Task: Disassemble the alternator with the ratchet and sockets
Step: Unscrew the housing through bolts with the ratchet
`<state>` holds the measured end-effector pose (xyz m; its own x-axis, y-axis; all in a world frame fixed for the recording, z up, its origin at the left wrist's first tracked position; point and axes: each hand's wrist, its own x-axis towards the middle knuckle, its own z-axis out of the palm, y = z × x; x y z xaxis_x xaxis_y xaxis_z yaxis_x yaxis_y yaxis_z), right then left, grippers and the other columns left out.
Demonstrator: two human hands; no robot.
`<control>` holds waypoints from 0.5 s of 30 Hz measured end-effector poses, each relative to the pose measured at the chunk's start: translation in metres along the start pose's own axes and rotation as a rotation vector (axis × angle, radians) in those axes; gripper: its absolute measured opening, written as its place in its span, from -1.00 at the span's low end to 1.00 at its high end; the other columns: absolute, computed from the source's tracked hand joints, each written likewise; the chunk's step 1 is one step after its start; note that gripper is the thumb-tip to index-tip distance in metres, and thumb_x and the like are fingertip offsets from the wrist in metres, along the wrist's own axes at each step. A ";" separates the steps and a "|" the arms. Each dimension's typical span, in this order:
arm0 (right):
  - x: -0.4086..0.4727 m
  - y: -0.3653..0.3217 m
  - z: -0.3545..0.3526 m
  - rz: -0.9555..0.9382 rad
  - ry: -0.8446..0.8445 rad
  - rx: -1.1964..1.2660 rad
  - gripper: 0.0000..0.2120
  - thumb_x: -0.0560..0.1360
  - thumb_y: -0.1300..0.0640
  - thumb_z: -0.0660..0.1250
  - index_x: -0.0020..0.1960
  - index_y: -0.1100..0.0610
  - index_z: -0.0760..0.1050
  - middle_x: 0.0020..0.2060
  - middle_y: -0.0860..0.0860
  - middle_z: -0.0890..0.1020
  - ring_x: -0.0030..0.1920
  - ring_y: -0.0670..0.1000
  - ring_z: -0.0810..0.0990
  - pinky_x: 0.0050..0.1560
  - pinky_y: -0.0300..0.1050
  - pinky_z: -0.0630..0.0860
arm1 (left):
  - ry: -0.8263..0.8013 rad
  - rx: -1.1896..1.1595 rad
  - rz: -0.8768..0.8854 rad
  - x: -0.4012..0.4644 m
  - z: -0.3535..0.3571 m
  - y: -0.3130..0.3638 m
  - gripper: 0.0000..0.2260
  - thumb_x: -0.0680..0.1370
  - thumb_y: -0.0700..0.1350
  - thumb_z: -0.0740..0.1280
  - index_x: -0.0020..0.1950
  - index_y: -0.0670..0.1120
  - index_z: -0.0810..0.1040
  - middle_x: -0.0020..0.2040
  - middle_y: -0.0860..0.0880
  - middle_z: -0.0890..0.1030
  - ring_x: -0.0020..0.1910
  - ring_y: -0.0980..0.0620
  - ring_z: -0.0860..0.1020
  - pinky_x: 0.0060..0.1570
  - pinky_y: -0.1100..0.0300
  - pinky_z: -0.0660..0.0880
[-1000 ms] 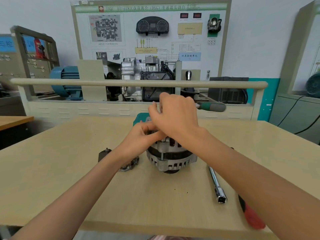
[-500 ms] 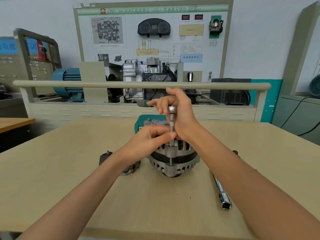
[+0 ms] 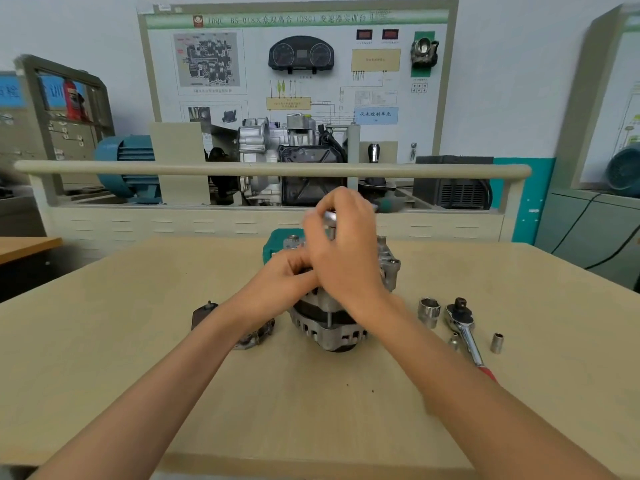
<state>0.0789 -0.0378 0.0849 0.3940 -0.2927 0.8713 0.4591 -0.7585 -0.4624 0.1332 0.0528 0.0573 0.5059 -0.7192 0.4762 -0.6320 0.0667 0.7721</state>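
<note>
The silver alternator [image 3: 332,329] stands upright mid-table. My right hand [image 3: 346,251] grips the head of a ratchet [image 3: 329,214] above it. Its green handle [image 3: 384,204] points right, and a socket extension [image 3: 331,234] runs down from the head to the alternator's top. My left hand [image 3: 282,277] has its fingers curled at the top of the alternator beside the extension; its fingertips are hidden behind my right hand. A second ratchet [image 3: 464,329] with a red handle lies to the right on the table.
A large socket [image 3: 428,310] and two small sockets [image 3: 497,342] [image 3: 453,342] lie by the second ratchet. Removed alternator parts [image 3: 204,315] [image 3: 258,336] sit left of the alternator. A green case [image 3: 275,245] is behind it. A rail [image 3: 138,168] and training bench stand beyond the table [image 3: 138,358].
The green ratchet handle swung from the right to the left and back to the right. My left hand stayed at the alternator's top. The view shifted, showing the sockets on the right.
</note>
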 end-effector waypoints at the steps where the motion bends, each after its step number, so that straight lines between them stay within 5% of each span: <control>1: 0.005 0.000 -0.001 0.068 -0.052 0.205 -0.82 0.42 0.11 0.14 -0.31 0.18 0.37 -0.37 -0.02 0.40 -0.23 -0.05 0.38 -0.08 -0.20 0.34 | -0.009 0.006 0.005 0.001 0.001 0.001 -0.74 0.55 -0.22 0.25 -0.18 0.03 0.67 -0.23 -0.02 0.68 -0.17 0.06 0.63 -0.12 0.24 0.54; 3: 0.015 0.004 -0.004 0.242 -0.171 0.618 -0.66 0.49 0.10 0.07 -0.43 0.16 0.34 -0.45 0.00 0.41 -0.26 -0.02 0.46 -0.06 -0.23 0.39 | -0.032 0.023 0.007 0.001 0.000 0.001 -0.77 0.56 -0.03 0.27 -0.01 -0.14 0.65 -0.04 -0.15 0.65 0.03 -0.09 0.60 0.16 0.04 0.49; 5: 0.024 0.010 -0.009 0.381 -0.296 0.952 -0.46 0.59 0.05 -0.06 -0.51 0.16 0.34 -0.52 0.05 0.43 -0.29 0.02 0.53 0.13 -0.10 0.42 | -0.055 0.007 0.017 -0.002 0.001 0.000 -0.72 0.56 0.03 0.24 0.04 -0.11 0.65 0.03 -0.03 0.65 0.10 0.03 0.58 0.22 0.16 0.45; 8: 0.028 0.014 -0.014 0.456 -0.366 1.119 -0.37 0.61 -0.01 -0.10 -0.57 0.14 0.34 -0.57 0.05 0.42 -0.36 0.01 0.52 0.12 -0.09 0.47 | -0.026 0.007 0.056 -0.004 0.007 0.004 -0.76 0.55 0.00 0.23 0.05 -0.03 0.66 0.02 0.07 0.66 0.09 0.16 0.57 0.12 0.37 0.44; 11: 0.018 0.008 -0.009 0.325 -0.221 0.798 -0.53 0.57 0.08 0.00 -0.49 0.11 0.35 -0.49 -0.01 0.46 -0.28 -0.06 0.52 0.04 -0.16 0.46 | 0.017 0.060 0.112 -0.003 0.012 0.005 -0.82 0.56 -0.14 0.28 -0.04 0.07 0.66 -0.07 0.12 0.67 -0.01 0.20 0.59 0.07 0.32 0.46; 13: 0.003 0.003 -0.005 0.095 -0.052 0.294 -0.75 0.47 0.13 0.09 -0.35 0.16 0.37 -0.37 -0.01 0.44 -0.24 -0.09 0.45 -0.05 -0.19 0.42 | 0.047 0.037 0.121 -0.004 0.012 0.003 -0.62 0.54 -0.33 0.29 -0.26 0.13 0.65 -0.32 0.13 0.63 -0.28 0.28 0.55 -0.19 0.40 0.45; 15: -0.010 0.002 -0.002 -0.091 0.096 -0.258 -0.86 0.41 0.13 0.15 -0.19 0.19 0.42 -0.26 0.02 0.42 -0.15 -0.01 0.39 0.15 -0.04 0.39 | 0.084 0.013 0.121 -0.005 0.012 0.000 -0.57 0.48 -0.46 0.23 -0.30 0.06 0.59 -0.41 0.11 0.58 -0.38 0.30 0.51 -0.32 0.47 0.40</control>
<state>0.0744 -0.0378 0.0753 0.2777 -0.2614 0.9244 0.2664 -0.9036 -0.3355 0.1234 0.0482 0.0501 0.4725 -0.6461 0.5994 -0.6986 0.1400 0.7017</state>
